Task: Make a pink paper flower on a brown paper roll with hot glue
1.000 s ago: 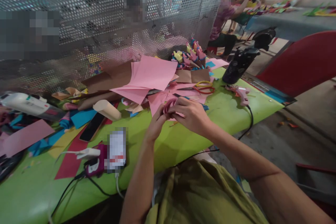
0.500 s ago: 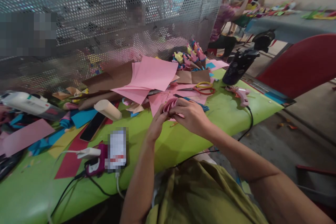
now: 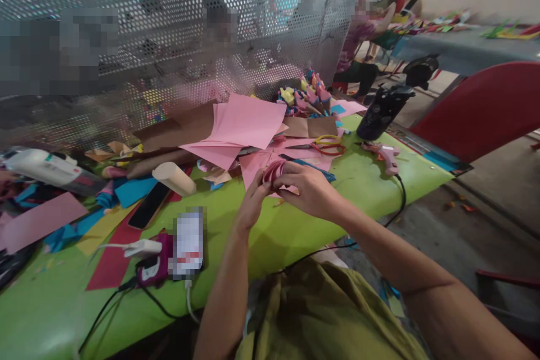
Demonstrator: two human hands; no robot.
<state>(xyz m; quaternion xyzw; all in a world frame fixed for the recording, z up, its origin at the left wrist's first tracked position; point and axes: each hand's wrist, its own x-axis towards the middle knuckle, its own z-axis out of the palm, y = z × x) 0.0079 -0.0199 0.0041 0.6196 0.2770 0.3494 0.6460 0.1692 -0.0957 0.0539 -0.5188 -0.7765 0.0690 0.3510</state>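
Between my two hands is a pink rolled paper piece (image 3: 275, 171) with layered curved edges, held just above the near side of the green table. My left hand (image 3: 254, 198) is closed around its left side. From the right, the bent fingers of my right hand (image 3: 307, 187) pinch it, hiding part of it. Just behind my hands lie pink paper sheets (image 3: 248, 124) in a loose stack. A blue-handled tool (image 3: 317, 170) rests partly hidden behind my right hand. Farther right are scissors (image 3: 327, 146) with yellow and red handles.
On the green table (image 3: 236, 247) stand a dark tumbler (image 3: 382, 112) and a pink glue gun (image 3: 387, 156) at right. Phones (image 3: 148, 205), a purple power adapter (image 3: 156, 267) and cables lie left. A perforated metal panel (image 3: 169, 62) borders the back; a person (image 3: 358, 39) sits beyond.
Both hands stay in nearly the same place around the pink paper piece. My right fingers have shifted slightly, and the view has tilted a little.
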